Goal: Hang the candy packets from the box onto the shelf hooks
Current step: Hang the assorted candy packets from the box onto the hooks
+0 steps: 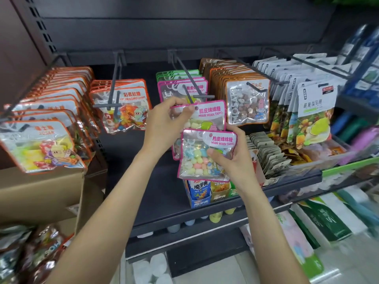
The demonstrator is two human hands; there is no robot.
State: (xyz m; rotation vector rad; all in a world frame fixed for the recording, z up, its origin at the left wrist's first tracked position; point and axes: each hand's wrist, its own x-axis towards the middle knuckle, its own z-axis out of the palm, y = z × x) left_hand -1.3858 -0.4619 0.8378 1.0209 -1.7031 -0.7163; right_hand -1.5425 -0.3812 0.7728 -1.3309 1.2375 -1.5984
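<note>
My left hand (pixel 166 117) pinches the top left corner of a pink-edged candy packet (pixel 207 116), held just below the tip of the middle shelf hook (pixel 190 97). A second pink-edged packet (pixel 205 154) of pastel candies sits lower, gripped by my right hand (pixel 231 160) from its right side. More pink packets (pixel 180 88) hang further back on that same hook, with green ones behind them. The cardboard box (pixel 39 193) stands at the left, partly hidden by hanging packets.
Orange-edged packets (pixel 121 107) hang on hooks to the left, brown-edged packets (pixel 247 101) and white-topped bags (pixel 313 111) to the right. Small snack cartons (pixel 200 192) stand on the dark shelf (pixel 155 193) below my hands. Lower shelves hold more goods.
</note>
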